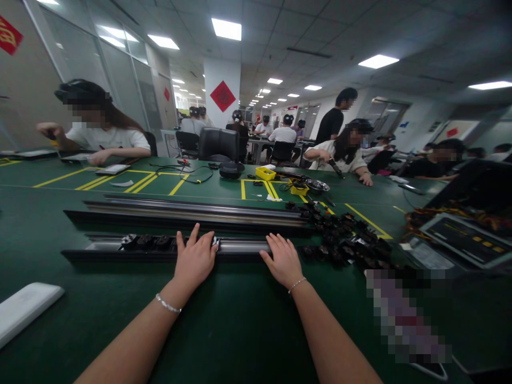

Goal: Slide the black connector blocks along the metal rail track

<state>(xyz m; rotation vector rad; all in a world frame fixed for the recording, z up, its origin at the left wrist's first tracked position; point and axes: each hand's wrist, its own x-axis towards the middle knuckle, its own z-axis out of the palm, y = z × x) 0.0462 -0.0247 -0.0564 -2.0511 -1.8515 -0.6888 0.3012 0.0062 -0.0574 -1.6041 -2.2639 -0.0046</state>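
Observation:
A long black metal channel (240,246) lies crosswise on the green table in front of me. Several small round black parts (146,241) sit in a row inside its left half. My left hand (196,256) rests over the channel just right of that row, fingers spread; a small white and silver piece (216,242) shows by its fingertips. What lies under the palm is hidden. Farther right, my right hand (283,258) lies on the channel near its right end, fingers stretched out. A second long black channel (192,210) lies behind, roughly parallel.
Many loose black parts (348,234) are heaped at the channels' right ends. A white object (30,309) lies at left, a phone-like item (404,320) at front right. Yellow trays (265,173) and cables are farther back. Co-workers sit across the table.

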